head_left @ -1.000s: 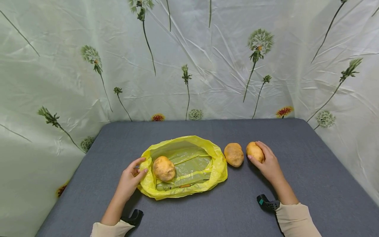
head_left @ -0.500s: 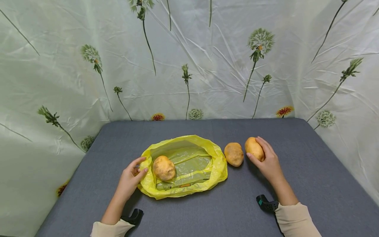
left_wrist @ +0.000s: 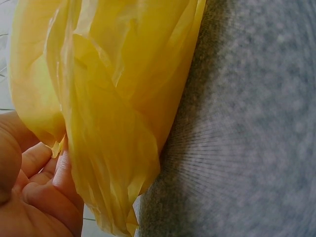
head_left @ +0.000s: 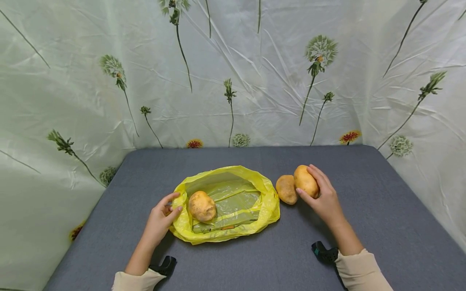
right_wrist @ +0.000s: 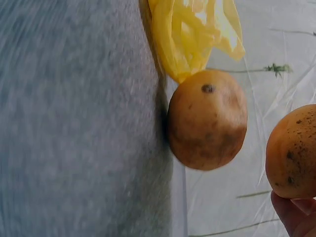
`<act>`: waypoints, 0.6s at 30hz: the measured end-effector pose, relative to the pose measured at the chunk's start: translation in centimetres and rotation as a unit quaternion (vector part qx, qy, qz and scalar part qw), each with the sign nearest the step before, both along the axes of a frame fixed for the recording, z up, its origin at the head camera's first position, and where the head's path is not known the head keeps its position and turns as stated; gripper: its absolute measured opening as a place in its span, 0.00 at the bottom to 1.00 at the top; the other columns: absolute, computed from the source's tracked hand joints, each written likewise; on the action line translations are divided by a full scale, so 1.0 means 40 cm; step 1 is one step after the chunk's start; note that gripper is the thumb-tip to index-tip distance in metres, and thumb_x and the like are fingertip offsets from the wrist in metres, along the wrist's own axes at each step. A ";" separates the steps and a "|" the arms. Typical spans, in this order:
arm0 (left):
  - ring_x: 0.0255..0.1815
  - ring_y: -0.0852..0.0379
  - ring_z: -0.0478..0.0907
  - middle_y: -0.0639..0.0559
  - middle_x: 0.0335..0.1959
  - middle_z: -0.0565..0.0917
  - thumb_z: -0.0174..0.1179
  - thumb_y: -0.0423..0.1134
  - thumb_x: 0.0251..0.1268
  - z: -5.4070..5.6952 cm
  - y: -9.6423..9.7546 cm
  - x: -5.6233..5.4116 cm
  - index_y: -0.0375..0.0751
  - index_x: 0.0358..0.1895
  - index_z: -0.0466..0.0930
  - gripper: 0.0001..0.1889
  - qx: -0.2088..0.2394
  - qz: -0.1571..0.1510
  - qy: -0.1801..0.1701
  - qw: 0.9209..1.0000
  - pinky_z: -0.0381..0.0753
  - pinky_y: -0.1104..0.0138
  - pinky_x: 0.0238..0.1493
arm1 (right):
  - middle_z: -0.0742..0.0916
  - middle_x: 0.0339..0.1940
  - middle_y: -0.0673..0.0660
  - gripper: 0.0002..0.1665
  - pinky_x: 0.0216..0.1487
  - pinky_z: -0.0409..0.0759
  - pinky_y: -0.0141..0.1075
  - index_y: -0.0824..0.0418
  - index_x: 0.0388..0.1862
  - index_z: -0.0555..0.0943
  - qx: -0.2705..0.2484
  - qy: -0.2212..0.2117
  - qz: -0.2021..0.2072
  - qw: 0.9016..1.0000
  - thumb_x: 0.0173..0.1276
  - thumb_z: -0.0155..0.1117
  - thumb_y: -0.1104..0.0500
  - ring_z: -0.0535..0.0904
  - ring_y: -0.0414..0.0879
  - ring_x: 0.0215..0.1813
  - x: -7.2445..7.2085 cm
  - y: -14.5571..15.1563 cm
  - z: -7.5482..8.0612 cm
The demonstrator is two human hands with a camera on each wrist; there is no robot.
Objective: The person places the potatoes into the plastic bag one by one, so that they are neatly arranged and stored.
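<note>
My right hand (head_left: 325,201), half curled, holds one potato (head_left: 306,180) over the tabletop (head_left: 251,266); my left hand (head_left: 159,216) pinches the rim of the yellow bag (head_left: 270,208). I should hold it wide and pass carefully above the second potato (head_left: 285,189) beside it

The person's left forearm (head_left: 141,254) reaches forward and inward from a pale sleeve (head_left: 136,282). The left hand (head_left: 162,215) pinches, its index finger (head_left: 169,198) extended above the thumb (head_left: 175,214) and other fingers curled between them. The right forearm (head_left: 346,237) slants forward and inward from a matching sleeve (head_left: 361,270). The right hand (head_left: 325,200) grips, its thumb apart from its bent fingers (head_left: 319,178). The two hands are well apart.
</note>
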State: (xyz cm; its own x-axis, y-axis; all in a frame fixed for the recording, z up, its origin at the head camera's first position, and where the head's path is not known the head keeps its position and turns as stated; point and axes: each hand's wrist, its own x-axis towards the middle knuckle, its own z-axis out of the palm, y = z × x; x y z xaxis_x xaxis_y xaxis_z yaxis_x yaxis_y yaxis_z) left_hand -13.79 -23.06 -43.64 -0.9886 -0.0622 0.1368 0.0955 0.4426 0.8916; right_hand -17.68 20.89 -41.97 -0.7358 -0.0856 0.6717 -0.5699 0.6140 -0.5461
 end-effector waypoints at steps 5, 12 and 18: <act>0.20 0.62 0.67 0.47 0.24 0.72 0.60 0.31 0.57 0.004 0.001 0.003 0.38 0.56 0.69 0.21 -0.003 -0.001 0.002 1.000 0.69 0.70 0.18 | 0.69 0.62 0.60 0.43 0.57 0.59 0.26 0.63 0.61 0.68 -0.003 0.010 0.031 0.999 0.43 0.74 0.66 0.63 0.51 0.62 0.003 -0.022 0.008; 0.20 0.61 0.68 0.46 0.24 0.72 0.60 0.32 0.58 0.007 0.003 0.006 0.37 0.56 0.69 0.21 0.000 -0.002 -0.003 1.000 0.70 0.70 0.18 | 0.69 0.62 0.60 0.41 0.59 0.58 0.30 0.64 0.61 0.68 -0.008 0.014 0.069 0.997 0.46 0.73 0.64 0.63 0.52 0.63 0.002 -0.061 0.017; 0.21 0.61 0.68 0.46 0.24 0.72 0.60 0.32 0.58 0.009 0.004 0.006 0.37 0.56 0.69 0.21 -0.003 0.000 -0.004 1.000 0.70 0.70 0.19 | 0.70 0.61 0.62 0.43 0.58 0.60 0.29 0.65 0.61 0.68 -0.011 0.024 0.104 0.994 0.42 0.73 0.68 0.64 0.54 0.62 -0.003 -0.111 0.027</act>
